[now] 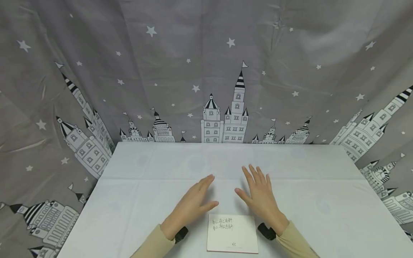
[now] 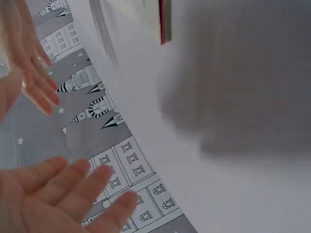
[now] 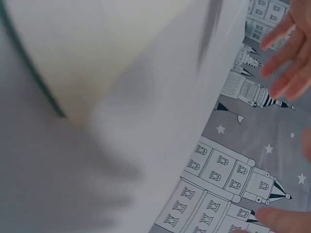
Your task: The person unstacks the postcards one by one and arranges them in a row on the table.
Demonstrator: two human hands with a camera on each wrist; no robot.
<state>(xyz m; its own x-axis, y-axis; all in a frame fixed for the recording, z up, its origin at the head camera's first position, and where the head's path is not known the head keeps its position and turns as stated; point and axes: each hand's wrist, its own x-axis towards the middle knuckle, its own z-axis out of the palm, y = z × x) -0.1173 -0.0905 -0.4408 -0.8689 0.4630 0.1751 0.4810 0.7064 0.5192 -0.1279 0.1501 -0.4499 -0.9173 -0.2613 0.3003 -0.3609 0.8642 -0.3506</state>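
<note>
A small notepad (image 1: 232, 234) with a few lines of handwriting lies on the white table, near its front edge. Up and to the left of it hovers my left hand (image 1: 193, 202), fingers extended and thumb apart, holding nothing. My right hand (image 1: 259, 195) is beyond the pad's upper right corner, its fingers spread and nothing in them. Neither hand touches the notepad. In the left wrist view, the corner of the pad (image 2: 164, 22) shows a red and green edge. The right wrist view has its pale page (image 3: 92, 48) partly in shadow.
The white-covered table (image 1: 155, 193) extends around the hands, with fold lines across it. Behind and at both sides hangs a grey curtain (image 1: 180, 46) printed with castles and stars. A dark wrist device (image 1: 266, 231) sits at the right wrist, another (image 1: 181, 234) at the left.
</note>
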